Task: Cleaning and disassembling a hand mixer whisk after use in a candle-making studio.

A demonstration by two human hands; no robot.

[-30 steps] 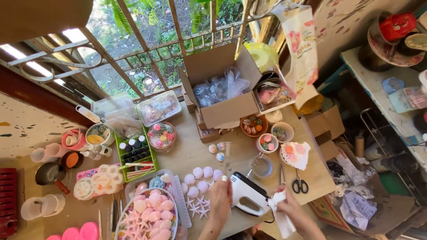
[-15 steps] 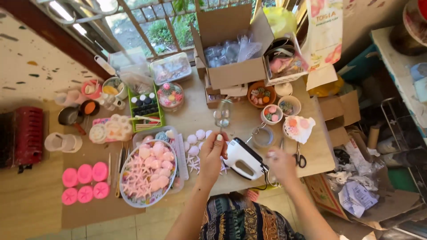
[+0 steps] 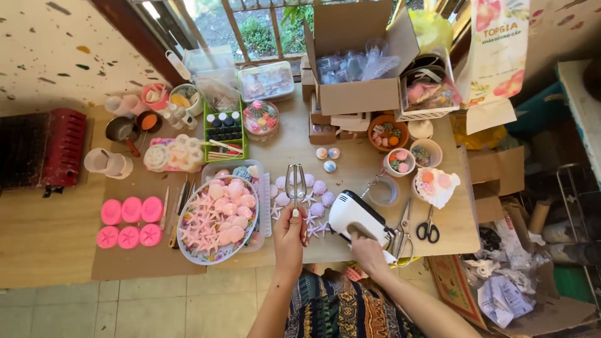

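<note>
The low table is crowded from end to end, and the view has swung since a second ago, so that it now lies square under the person instead of off to one side. At the far edge an open cardboard box holds clear plastic bags. Near the left, a patterned bowl is heaped with pink shells and stars, with six pink moulds further left on the brown paper.

What has changed lies at the near edge. A second ago both hands were busy low down beside the white hand mixer. Now the left hand has come up, closed around the stem of a metal whisk, which stands upright with its wire loops pointing away over the small pastel shells. The right hand is wrapped over the near end of the mixer, pinning it flat to the table. The whisk is clear of the mixer, so the two look parted, not joined. Scissors lie just to the right.
</note>
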